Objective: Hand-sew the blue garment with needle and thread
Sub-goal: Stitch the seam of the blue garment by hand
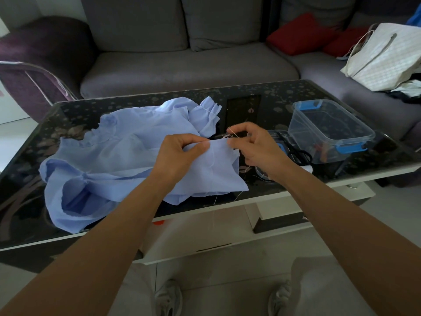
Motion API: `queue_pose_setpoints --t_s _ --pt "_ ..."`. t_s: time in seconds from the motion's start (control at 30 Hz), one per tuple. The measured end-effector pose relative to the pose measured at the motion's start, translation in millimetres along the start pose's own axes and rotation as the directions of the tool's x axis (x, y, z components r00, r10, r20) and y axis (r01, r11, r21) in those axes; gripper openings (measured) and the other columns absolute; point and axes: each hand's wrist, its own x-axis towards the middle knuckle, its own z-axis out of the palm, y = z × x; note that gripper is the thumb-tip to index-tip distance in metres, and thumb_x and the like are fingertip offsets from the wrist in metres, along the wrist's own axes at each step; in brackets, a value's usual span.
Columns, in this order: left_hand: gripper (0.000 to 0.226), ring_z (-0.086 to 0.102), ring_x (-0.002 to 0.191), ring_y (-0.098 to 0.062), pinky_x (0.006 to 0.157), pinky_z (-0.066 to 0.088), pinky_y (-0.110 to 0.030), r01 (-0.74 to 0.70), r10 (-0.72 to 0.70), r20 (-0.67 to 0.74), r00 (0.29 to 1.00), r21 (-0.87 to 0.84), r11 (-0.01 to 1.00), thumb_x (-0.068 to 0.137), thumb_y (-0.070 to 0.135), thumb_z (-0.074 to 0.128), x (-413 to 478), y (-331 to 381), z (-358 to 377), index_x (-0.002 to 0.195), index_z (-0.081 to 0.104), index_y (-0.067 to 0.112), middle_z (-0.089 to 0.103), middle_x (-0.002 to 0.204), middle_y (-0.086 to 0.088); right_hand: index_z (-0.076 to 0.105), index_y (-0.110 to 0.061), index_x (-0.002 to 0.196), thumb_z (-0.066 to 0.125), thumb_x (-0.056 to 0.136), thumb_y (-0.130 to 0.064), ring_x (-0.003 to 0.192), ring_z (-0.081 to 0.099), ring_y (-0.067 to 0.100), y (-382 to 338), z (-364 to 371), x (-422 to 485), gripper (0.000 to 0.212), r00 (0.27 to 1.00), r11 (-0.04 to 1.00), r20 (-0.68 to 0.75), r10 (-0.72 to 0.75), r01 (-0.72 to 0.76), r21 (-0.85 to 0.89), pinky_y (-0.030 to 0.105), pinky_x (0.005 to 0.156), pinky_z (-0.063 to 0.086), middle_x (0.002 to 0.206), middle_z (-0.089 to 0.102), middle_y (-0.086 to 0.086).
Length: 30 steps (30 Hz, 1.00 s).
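Blue garment [118, 156]: heaped on dark glass counter [136, 103], near corner lifted. Left hand [180, 153] grip: thumb and fingers pinching the raised fabric edge. Right hand [255, 147] grip: fingertips pinching pale thread [231, 131] at the same edge, just beside the left grip.

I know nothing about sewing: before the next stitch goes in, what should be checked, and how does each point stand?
1. Left hand grips the blue garment near the seam: ok.
2. Right hand pinches the thread at the fabric edge: ok.
3. Needle in the fingers: cannot tell, too small.
4. Thread free of tangles: cannot tell; loose strands hang down.
5. Scissors close by the right hand: ok.
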Motion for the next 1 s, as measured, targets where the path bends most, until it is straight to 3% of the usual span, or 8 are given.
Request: queue_pose_setpoints --t_s 0.13,0.3,0.47,0.57,0.8,1.0 --pt "0.019 0.062 0.104 -0.016 0.089 0.048 -0.020 0.031 -0.031 0.009 0.999 0.000 1.000 0.093 0.027 0.063 -0.2 0.0 0.1 0.104 0.075 0.017 0.071 0.109 0.001 0.053 -0.011 0.111 0.045 0.101 -0.011 0.052 0.050 -0.005 2.0 -2.8 -2.1 0.013 0.992 0.991 -0.013 -0.128 0.127 -0.045 0.010 0.050 0.038 0.073 0.050 -0.011" --pt "0.016 0.061 0.103 -0.013 0.082 0.045 -0.012 0.028 -0.028 0.007 1.000 -0.007 1.000 0.095 0.025 0.061 -0.4 2.5 1.5 0.103 0.074 0.019 0.070 0.107 0.002 0.065 -0.010 0.105 0.055 0.098 -0.012 0.052 0.056 0.004 3.4 -5.9 -8.0 0.013 0.954 0.951 0.128 -0.271 0.286 -0.119 0.014 0.054 0.045 0.060 0.060 -0.012" --pt "0.021 0.059 0.107 -0.017 0.095 0.048 -0.027 0.052 -0.052 0.005 0.999 0.010 0.999 0.096 0.027 0.059 2.2 1.1 1.8 0.107 0.073 0.016 0.068 0.113 -0.001 0.070 -0.020 0.110 0.056 0.097 -0.014 0.046 0.050 0.005 8.1 -6.1 -6.8 0.020 0.950 0.937 0.124 -0.288 0.306 -0.169 0.010 0.050 0.041 0.059 0.060 -0.002" --pt "0.019 0.061 0.106 -0.017 0.096 0.048 -0.028 0.051 -0.051 0.013 0.999 -0.011 0.999 0.096 0.025 0.060 1.2 2.0 1.6 0.105 0.073 0.016 0.070 0.110 -0.001 0.069 -0.022 0.111 0.055 0.097 -0.012 0.045 0.048 0.007 10.2 -7.0 -6.2 0.022 0.948 0.935 0.136 -0.288 0.309 -0.173 0.009 0.049 0.040 0.056 0.056 0.003" --pt "0.015 0.061 0.104 -0.016 0.090 0.048 -0.022 0.045 -0.045 0.015 0.999 -0.020 0.999 0.096 0.024 0.059 0.1 2.9 2.3 0.100 0.072 0.019 0.070 0.108 0.000 0.069 -0.020 0.113 0.054 0.098 -0.011 0.046 0.050 0.005 11.8 -8.1 -4.3 0.023 0.944 0.930 0.155 -0.292 0.318 -0.186 0.007 0.052 0.041 0.049 0.052 -0.013" --pt "0.016 0.062 0.104 -0.018 0.092 0.049 -0.027 0.044 -0.043 0.011 0.999 -0.026 0.999 0.096 0.023 0.060 0.4 2.3 2.3 0.102 0.073 0.016 0.070 0.108 -0.002 0.068 -0.021 0.113 0.053 0.098 -0.011 0.045 0.050 0.004 12.3 -7.9 -4.4 0.023 0.944 0.931 0.160 -0.289 0.317 -0.184 0.006 0.052 0.040 0.049 0.053 -0.015"
